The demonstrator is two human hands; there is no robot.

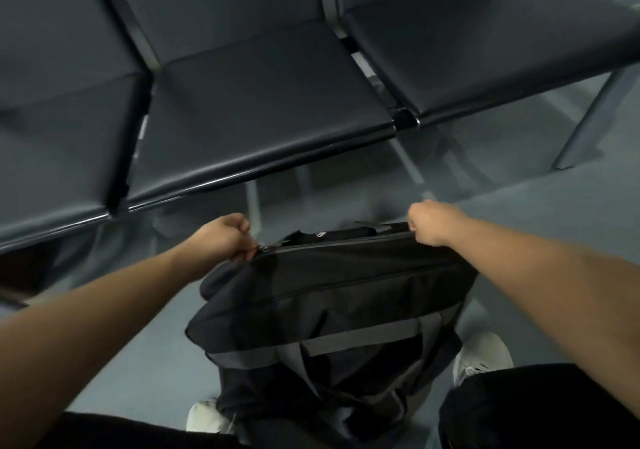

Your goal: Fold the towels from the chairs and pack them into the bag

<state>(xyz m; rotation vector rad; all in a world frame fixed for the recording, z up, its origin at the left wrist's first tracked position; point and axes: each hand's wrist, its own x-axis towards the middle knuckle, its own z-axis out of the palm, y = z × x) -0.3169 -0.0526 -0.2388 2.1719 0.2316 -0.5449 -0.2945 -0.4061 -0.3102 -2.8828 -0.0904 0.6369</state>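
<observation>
Left hand [225,237]: fingers curled, pinching the top edge of the bag [339,296] at its left end, just beside the small metal zip pull [258,248]. Right hand [431,223]: closed in a fist on the bag's top edge at the right end. The two hands are well apart, one at each end of the zip [332,244], both forearms bare. Bag: black fabric, soft-sided, standing on the grey floor [145,344] between the person's feet; the zip runs straight along the top from hand to hand and looks drawn together along the visible stretch. Grey webbing straps [367,336] cross the near side and hang down as handles. Footwear: one pale shoe [207,415] at the bag's lower left, another [483,353] at its right, with black trousers [540,410] at the lower edge. Beyond the bag is a row of joined chairs [263,102] with dark padded seats and metal legs.
</observation>
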